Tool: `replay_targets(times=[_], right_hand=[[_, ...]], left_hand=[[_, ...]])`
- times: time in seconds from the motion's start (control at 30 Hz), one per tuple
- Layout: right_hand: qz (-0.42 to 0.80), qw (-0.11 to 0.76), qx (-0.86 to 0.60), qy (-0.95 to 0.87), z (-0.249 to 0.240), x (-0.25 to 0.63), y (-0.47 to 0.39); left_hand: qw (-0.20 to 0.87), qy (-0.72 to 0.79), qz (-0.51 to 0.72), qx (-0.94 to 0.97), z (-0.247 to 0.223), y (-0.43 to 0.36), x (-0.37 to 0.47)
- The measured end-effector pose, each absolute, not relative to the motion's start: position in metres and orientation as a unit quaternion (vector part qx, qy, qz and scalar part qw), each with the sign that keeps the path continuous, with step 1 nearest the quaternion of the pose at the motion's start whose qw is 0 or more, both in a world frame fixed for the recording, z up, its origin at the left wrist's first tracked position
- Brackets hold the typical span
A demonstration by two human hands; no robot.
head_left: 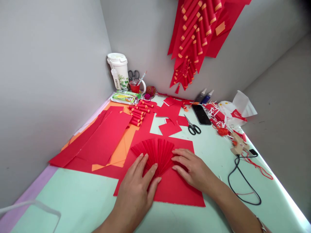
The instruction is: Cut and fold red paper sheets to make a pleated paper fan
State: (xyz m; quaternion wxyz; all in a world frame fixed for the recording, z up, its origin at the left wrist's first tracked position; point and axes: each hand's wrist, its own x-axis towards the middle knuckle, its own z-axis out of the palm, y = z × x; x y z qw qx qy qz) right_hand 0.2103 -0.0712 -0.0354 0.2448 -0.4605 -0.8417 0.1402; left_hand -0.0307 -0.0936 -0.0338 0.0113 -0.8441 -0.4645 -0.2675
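A pleated red paper fan (156, 150) lies spread on a flat red sheet (178, 191), its wide edge facing away from me. My left hand (138, 186) rests on the fan's left side and near its narrow end, fingers apart. Against the fan's right edge lie the fingertips of my right hand (191, 166), with the fingers spread. Neither hand is closed round the paper. Behind the fan are cut red paper pieces (170, 128) and black-handled scissors (193, 128).
Red and orange sheets (102, 136) and small red rolls (137, 113) lie at the left. A lidded cup (119, 69) stands in the back corner. Further right are a phone (201, 114), paper shreds (215, 113), a glue gun (238, 144) and its black cable (245, 178).
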Motion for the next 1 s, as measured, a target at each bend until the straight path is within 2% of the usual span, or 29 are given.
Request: replay_targets(times=[0.63,1.0], right_hand=[[0.124,0.247,-0.444,-0.853,-0.036,0.207,-0.074],[0.200,0.276,-0.443,-0.829,-0.025,0.213,-0.059]], left_hand=[[0.008,-0.452,-0.279,-0.847,-0.039,-0.091,-0.031],[0.050,-0.451,-0.279,-0.846,-0.036,-0.093,-0.027]])
